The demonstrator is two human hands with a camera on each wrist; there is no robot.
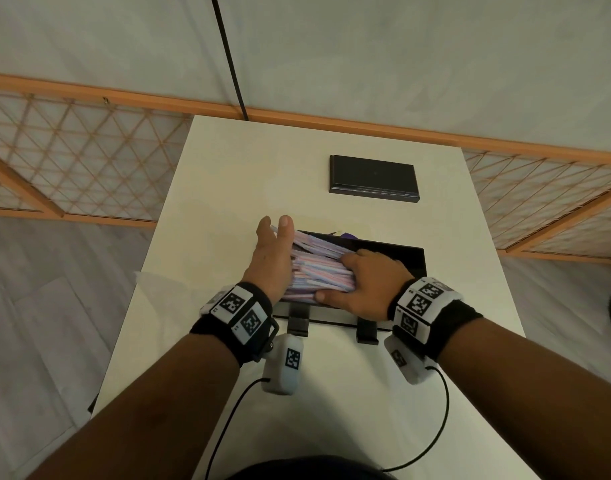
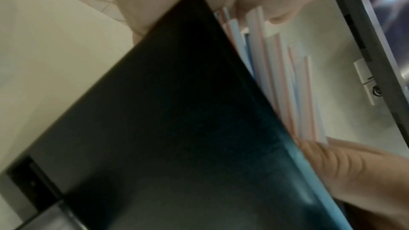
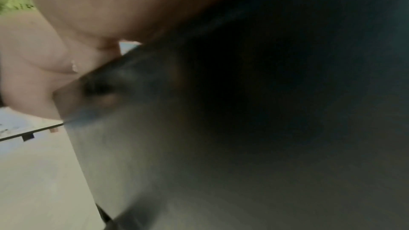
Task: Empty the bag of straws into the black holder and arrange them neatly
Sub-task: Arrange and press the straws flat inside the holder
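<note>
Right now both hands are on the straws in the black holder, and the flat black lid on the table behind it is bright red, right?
Not quite. The lid is black, not red; the head view shows it lying flat on the table behind the holder. The rest holds: the left hand and right hand are both on the straws in it.

Under your hands you have straws wrapped in white with pink and pale blue stripes lying in the glossy black holder, a second black box beyond it on the cream tabletop, and black wristbands carrying black-and-white square-patterned tags.
</note>
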